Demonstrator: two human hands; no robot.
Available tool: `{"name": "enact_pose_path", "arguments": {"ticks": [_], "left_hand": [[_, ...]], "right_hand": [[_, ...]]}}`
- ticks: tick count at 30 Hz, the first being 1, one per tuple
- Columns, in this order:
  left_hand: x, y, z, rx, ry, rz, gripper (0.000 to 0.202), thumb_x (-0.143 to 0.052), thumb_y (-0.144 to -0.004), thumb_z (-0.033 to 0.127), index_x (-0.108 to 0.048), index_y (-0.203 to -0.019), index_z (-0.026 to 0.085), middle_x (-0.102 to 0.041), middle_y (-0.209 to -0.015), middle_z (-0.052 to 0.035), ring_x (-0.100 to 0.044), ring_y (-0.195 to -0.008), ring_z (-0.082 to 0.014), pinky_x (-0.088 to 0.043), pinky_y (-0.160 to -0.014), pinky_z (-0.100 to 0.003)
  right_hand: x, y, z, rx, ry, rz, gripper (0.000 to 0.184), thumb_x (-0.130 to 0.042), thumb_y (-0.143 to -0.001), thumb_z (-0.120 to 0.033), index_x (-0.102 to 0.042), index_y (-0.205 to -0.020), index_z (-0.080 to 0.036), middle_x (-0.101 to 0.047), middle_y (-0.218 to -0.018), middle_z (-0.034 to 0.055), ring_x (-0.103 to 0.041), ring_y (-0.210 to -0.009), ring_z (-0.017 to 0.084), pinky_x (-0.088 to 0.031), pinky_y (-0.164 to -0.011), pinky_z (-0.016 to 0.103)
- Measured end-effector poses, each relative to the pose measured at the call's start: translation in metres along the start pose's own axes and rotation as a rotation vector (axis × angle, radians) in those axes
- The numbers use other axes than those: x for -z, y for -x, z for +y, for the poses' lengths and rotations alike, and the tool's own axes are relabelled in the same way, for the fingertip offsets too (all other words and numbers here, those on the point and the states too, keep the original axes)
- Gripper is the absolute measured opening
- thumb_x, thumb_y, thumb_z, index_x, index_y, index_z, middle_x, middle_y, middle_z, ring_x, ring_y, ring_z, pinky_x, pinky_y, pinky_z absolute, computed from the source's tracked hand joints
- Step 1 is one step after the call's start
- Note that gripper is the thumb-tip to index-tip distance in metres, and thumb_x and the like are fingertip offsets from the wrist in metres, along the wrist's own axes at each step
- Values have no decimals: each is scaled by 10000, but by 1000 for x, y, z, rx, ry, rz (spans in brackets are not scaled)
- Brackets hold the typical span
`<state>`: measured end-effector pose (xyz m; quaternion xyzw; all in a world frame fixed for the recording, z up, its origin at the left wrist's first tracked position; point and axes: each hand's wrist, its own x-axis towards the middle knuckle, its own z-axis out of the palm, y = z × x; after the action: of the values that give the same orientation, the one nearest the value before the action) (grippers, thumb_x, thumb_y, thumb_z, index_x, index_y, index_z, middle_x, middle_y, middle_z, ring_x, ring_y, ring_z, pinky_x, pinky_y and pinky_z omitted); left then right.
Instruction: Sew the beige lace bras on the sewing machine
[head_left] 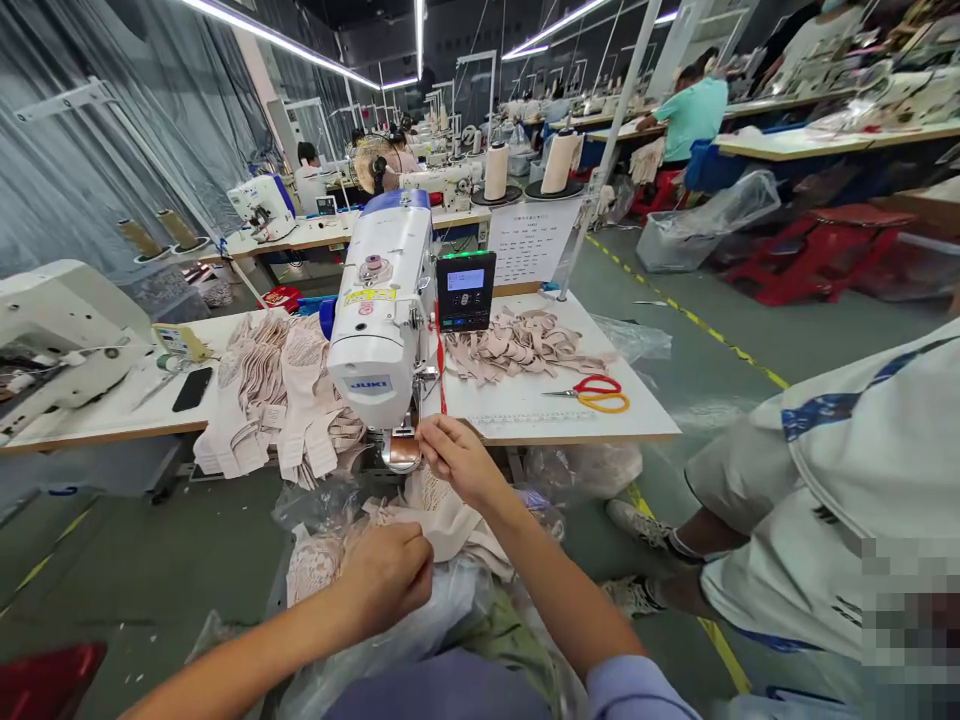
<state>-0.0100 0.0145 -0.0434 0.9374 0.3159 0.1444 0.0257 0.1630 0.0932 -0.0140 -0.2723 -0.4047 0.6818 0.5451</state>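
Note:
A white sewing machine (386,310) stands on the white table (540,405) straight ahead. My right hand (457,458) is closed in a pinch on beige lace fabric (442,520) right beside the presser foot (403,450). Lower down, over my lap, my left hand (384,572) is curled shut on the same lace fabric. More lace lies in a clear plastic bag (390,650) under my forearms. A pile of beige lace pieces (281,400) hangs over the table edge left of the machine, and another heap (517,345) lies to its right.
Red and yellow scissors (596,393) lie on the table's right part. A control panel (465,290) is fixed beside the machine, and a black phone (192,389) lies to the left. A person in white (847,480) sits close at the right. Other workers sit at tables behind.

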Motion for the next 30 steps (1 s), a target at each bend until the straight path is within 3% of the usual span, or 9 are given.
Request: {"name": "enact_pose_path", "arguments": {"ticks": [6, 11, 15, 18, 20, 22, 25, 27, 30], "left_hand": [[30, -18, -3, 30, 64, -3, 142, -473, -975, 206, -610, -941, 188, -662, -841, -35, -631, -713, -162, -474, -620, -276], [45, -62, -12, -201, -226, -19, 380, -457, -960, 133, -522, -1335, 130, -626, -1330, -176, -676, -971, -237, -534, -713, -338], [53, -72, -48, -361, -410, -154, 211, -509, -900, 52, -662, -1025, 125, -717, -872, -83, -630, -665, -206, -449, -548, -329], [64, -61, -82, -459, -432, -88, 136, -535, -950, 123, -654, -898, 164, -637, -706, -26, -582, -621, -191, -410, -544, -328], [68, -52, -96, -413, -451, 14, 103, -559, -960, 137, -648, -921, 172, -648, -722, -19, -590, -640, -178, -410, -565, -323], [66, -45, -100, -328, -423, 117, 47, -603, -944, 143, -640, -939, 173, -683, -764, -20, -618, -666, -166, -432, -590, -313], [54, -41, -94, -216, -353, 226, 53, -662, -909, 164, -630, -950, 177, -720, -797, -22, -653, -687, -161, -464, -604, -297], [47, -40, -88, -171, -337, 272, 76, -677, -894, 168, -630, -953, 182, -728, -790, -23, -661, -682, -163, -478, -607, -291], [42, -38, -84, -117, -315, 309, 104, -700, -876, 178, -646, -963, 194, -748, -824, -32, -676, -705, -176, -504, -643, -297]], "right_hand": [[28, -54, 44, -3, -53, 252, 383, -721, -768, -541, -557, -775, -196, -366, -537, -104, -241, -448, 48, -137, -421, 197], [71, 11, 75, -238, -76, 81, 335, -855, -650, -341, -562, -663, -180, -400, -487, -96, -280, -424, 48, -166, -396, 198], [115, 55, 96, -440, -152, 61, 345, -892, -613, -286, -570, -625, -161, -406, -441, -98, -259, -364, 33, -144, -346, 180], [142, 34, 121, -441, -263, 245, 326, -845, -712, -292, -547, -664, -169, -357, -456, -122, -247, -365, 23, -177, -334, 139], [151, -1, 139, -432, -335, 339, 247, -725, -863, -323, -576, -749, -162, -478, -533, -72, -411, -423, 54, -346, -382, 135], [156, -40, 154, -412, -388, 408, 268, -535, -1001, -355, -616, -867, -137, -638, -732, 32, -608, -625, 112, -531, -538, 201], [169, -77, 164, -340, -408, 523, 301, -448, -1053, -355, -635, -1043, -120, -683, -1005, 96, -674, -876, 167, -606, -724, 310], [186, -72, 164, -283, -367, 605, 273, -578, -1007, -359, -625, -1175, -148, -669, -1134, 88, -672, -957, 194, -606, -794, 366], [213, -23, 150, -195, -187, 683, 415, -306, -1096, -337, -602, -1255, -94, -619, -1228, 108, -657, -1063, 186, -555, -906, 397]]}}
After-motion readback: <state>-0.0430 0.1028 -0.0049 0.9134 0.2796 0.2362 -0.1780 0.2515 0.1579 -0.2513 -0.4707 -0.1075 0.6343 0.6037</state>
